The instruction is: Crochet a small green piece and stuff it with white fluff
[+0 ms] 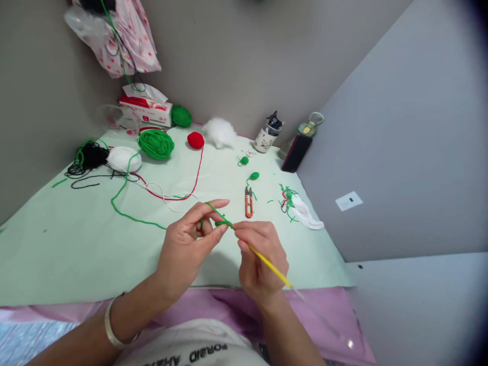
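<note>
Eleven o'clock from short green strip (221, 223): green skein (156, 144), plenty left | left hand (186, 234) grip: strip pinched over counter (76, 259), judged barely begun | one o'clock: two small green pieces (254, 176), seemingly finished | right hand (263, 249) grip: yellow hook (270, 265) held

From here I count one left hand (187, 240), one right hand (263, 258) and one yellow hook (269, 263) — then two green yarn balls (156, 144) (181, 116), one red ball (195, 140), one white ball (124, 159), one black bundle (92, 154). Two small green pods (254, 176) (244, 160), one pair of snips (249, 193), one stuffing clump (220, 133), one tissue box (147, 110), one cup (264, 141), one bottle (306, 128) — and one phone (296, 153).
</note>
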`<state>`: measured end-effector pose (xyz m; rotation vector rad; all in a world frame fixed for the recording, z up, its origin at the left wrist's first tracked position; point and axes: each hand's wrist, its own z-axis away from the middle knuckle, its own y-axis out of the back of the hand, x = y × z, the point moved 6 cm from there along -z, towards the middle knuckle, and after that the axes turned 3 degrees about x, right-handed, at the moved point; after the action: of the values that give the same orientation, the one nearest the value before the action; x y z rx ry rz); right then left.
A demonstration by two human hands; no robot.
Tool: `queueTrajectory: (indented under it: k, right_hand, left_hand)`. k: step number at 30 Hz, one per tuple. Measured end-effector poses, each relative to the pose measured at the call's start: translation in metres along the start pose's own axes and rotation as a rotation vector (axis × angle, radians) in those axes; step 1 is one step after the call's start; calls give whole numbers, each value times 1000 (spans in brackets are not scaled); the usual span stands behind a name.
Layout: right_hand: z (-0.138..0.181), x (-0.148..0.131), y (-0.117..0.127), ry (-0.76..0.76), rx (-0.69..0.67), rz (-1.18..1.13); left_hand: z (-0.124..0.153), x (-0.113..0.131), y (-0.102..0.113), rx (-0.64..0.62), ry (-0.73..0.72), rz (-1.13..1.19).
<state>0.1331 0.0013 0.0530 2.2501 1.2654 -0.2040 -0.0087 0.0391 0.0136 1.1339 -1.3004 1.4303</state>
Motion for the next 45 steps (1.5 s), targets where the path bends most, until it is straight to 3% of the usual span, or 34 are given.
queueTrajectory:
  k: [3, 7, 9, 11, 14, 18, 22, 24, 26, 28, 30, 33, 40, 45]
  right_hand:
    - [9, -1, -4, 100, 26, 115]
    - [16, 3, -6, 130, 99, 194]
    - [13, 9, -4, 20, 89, 94]
    - [7, 18, 0, -179, 136, -118]
    - [1, 32, -2, -446, 210, -442]
    - [1, 37, -11, -536, 156, -546]
    - [3, 27, -9, -376, 107, -284]
    - [3, 16, -7, -197, 69, -109]
    - [3, 12, -4, -115, 74, -39]
    - [2, 19, 0, -216, 140, -127]
    - [2, 32, 0, -410, 200, -301]
    - [3, 41, -8, -581, 175, -518]
    - [8, 48, -15, -715, 155, -657]
    - [6, 49, -13, -706, 157, -742]
  left_hand:
    - [1, 5, -1, 24, -13, 15]
    - [1, -7, -13, -209, 234, 271]
    - [0, -13, -18, -303, 384, 413]
    - [-3, -14, -17, -306, 430, 485]
    - [-5, -12, -14, -282, 394, 489]
    - [-2, -10, -17, -276, 343, 424]
    - [-1, -12, -16, -198, 292, 400]
    - [-1, -15, -18, -213, 336, 431]
    - [-2, -19, -20, -255, 417, 486]
    - [-3, -21, -20, -273, 463, 548]
    - [-5, -19, -16, -246, 437, 569]
    - [-6, -14, -13, -228, 349, 488]
    - [-2, -11, -13, -212, 265, 363]
    - [-4, -11, -11, -217, 250, 339]
